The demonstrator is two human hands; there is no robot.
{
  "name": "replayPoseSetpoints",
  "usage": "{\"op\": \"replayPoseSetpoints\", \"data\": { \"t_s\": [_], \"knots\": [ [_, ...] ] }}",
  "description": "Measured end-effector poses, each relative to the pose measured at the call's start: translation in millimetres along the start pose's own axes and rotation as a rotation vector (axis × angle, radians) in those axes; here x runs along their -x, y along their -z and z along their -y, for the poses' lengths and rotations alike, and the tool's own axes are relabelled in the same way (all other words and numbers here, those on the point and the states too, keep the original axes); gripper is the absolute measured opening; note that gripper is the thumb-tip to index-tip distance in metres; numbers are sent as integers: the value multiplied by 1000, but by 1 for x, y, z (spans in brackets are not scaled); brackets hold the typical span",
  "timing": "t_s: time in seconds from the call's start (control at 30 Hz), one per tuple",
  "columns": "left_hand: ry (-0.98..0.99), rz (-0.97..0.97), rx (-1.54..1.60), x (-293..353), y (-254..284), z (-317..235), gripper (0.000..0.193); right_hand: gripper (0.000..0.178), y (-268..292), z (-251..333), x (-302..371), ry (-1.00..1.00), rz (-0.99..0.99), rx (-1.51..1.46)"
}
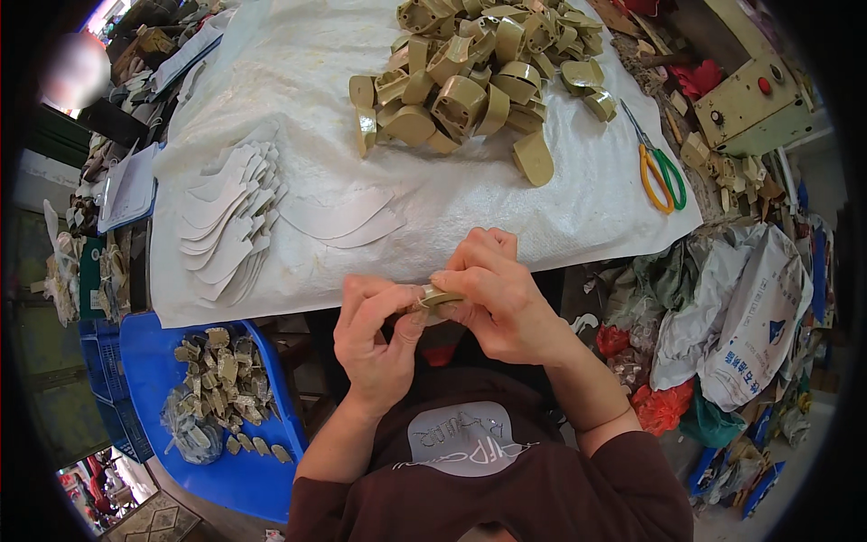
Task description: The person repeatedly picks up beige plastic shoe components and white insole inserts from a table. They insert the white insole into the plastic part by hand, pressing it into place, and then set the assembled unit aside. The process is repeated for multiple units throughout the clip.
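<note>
Just off the near edge of the white-covered table (479,217), both hands hold a beige shoe heel (441,296) in front of my body. My left hand (375,339) pinches its left end between thumb and fingertips. From the other side, my right hand (498,298) grips it with thumb and bent fingers, hiding much of it. A large pile of glossy beige heels (461,101) lies on the far part of the table. To the left, curved white cut pieces (230,217) are stacked overlapping, with a few loose white pieces (348,215) spread beside them.
Scissors (662,172) with orange and green handles lie at the table's right. A blue chair (217,483) at lower left holds several small tan pieces (221,370) and a plastic bag (191,434). Plastic sacks (759,316) crowd the right; a control box (754,104) stands beyond.
</note>
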State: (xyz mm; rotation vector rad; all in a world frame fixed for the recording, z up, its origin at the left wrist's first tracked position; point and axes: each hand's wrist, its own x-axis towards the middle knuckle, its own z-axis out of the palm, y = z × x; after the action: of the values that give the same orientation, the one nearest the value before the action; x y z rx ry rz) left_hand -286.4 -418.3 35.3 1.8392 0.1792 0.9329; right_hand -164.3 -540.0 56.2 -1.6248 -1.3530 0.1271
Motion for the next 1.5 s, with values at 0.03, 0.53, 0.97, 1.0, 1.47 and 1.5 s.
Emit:
{"op": "replayPoseSetpoints", "data": {
  "t_s": [0.03,0.53,0.97,1.0,1.47,1.5],
  "knots": [
    [-43,16,-46,-2,-1,0,11,31,1,0,1,1,21,-18],
    [-311,-39,-227,-6,14,6,26,37,-3,8,3,103,-78,43],
    [-167,63,223,4,5,-12,33,28,-28,16,33,-579,-384,-1122],
    [-238,79,159,5,7,-7,36,26,-25,19,32,-556,-399,-1156],
    [-424,214,-554,-5,-2,-23,18,28,-23,36,34,-616,-288,-870],
    [-414,212,-564,-6,-2,-24,17,29,-24,39,32,-610,-290,-802]
  ]
}}
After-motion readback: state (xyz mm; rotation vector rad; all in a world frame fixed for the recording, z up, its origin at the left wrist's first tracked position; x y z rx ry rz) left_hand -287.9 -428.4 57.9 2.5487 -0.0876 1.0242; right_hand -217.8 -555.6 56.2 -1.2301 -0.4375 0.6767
